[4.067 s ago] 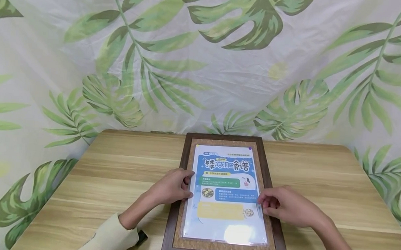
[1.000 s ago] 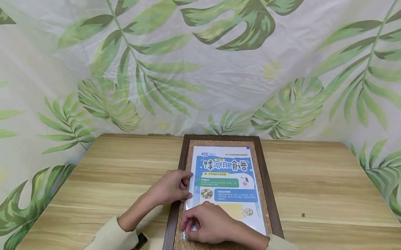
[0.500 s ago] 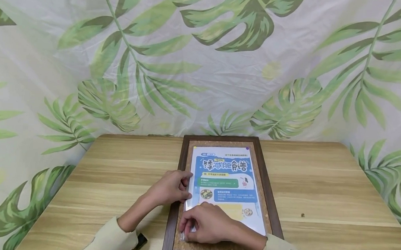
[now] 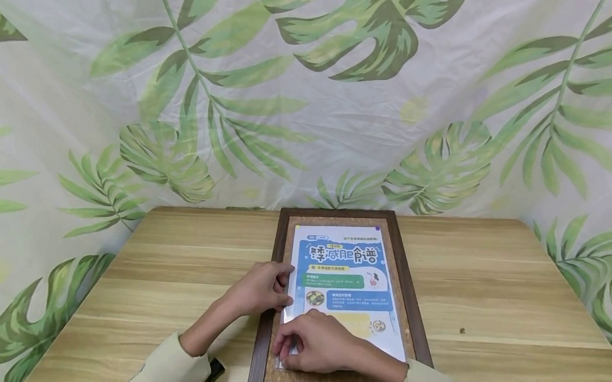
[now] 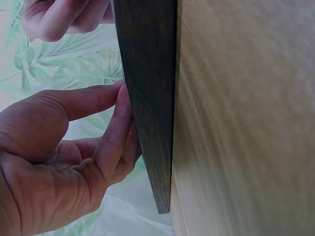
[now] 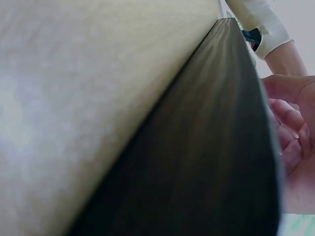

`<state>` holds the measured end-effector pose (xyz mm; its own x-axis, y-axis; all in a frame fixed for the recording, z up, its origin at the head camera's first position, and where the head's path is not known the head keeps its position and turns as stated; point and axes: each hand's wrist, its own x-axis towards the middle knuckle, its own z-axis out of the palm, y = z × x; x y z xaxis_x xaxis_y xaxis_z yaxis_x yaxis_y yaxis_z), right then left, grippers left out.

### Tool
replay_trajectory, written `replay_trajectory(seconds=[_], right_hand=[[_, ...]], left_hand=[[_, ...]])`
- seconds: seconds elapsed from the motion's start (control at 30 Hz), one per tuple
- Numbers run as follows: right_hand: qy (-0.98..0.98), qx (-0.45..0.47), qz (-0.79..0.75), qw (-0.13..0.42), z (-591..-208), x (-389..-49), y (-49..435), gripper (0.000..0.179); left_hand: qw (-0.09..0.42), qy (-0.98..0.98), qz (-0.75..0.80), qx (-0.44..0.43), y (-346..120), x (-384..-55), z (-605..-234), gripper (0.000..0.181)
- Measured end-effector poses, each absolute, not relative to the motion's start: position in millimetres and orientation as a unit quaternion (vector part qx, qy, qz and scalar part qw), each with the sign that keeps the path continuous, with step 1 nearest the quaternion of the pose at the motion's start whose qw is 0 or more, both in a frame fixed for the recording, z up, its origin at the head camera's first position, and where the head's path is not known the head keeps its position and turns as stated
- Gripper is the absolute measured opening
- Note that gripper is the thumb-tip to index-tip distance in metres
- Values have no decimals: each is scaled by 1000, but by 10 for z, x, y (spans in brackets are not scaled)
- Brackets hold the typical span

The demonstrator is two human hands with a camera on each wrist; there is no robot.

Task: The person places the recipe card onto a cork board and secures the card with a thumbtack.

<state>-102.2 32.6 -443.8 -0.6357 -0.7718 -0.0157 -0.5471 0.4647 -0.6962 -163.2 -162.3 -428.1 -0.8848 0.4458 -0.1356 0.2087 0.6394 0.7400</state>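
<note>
A printed sheet (image 4: 352, 300) in a glossy clear cover lies on a cork board (image 4: 346, 378) with a dark wooden frame (image 4: 264, 349). A yellow pushpin (image 4: 297, 227) sits at its top left corner, a purple one at the top right. My left hand (image 4: 262, 287) rests thumb and fingertips along the sheet's left edge. At the lower left corner, my right hand (image 4: 320, 341) has its fingers bent and thumb down on the sheet; I cannot tell whether it pinches anything. In the left wrist view, the left thumb and forefinger tips meet behind the frame's side.
The board lies on a wood-grain table (image 4: 492, 279) and reaches its back edge. Behind hangs a leaf-patterned cloth (image 4: 228, 96). A small dark spot (image 4: 462, 330) shows on the tabletop to the right. A black object (image 4: 216, 370) shows beside the left cuff.
Since the oldest frame, my right hand has gone from the sheet's right edge to its lower left corner. It has stayed there over the last second. The left hand has not moved.
</note>
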Motion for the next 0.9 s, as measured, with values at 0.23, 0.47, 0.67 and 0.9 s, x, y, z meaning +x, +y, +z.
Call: replay_trajectory(seconds=[0.23, 0.47, 0.67, 0.9], right_hand=[[847, -373, -337, 171, -4447, -1028, 307, 18], [864, -349, -329, 154, -4467, -1030, 278, 20], [869, -349, -317, 150, -4459, -1014, 268, 20], [857, -374, -320, 150, -4466, -1027, 307, 18]], left_hand=[[149, 894, 376, 191, -1625, -1642, -4281, 61], [145, 897, 370, 195, -1631, -1644, -4292, 61], [144, 897, 369, 196, -1631, -1643, -4304, 60], [147, 898, 370, 188, -1625, -1636, -4296, 61]])
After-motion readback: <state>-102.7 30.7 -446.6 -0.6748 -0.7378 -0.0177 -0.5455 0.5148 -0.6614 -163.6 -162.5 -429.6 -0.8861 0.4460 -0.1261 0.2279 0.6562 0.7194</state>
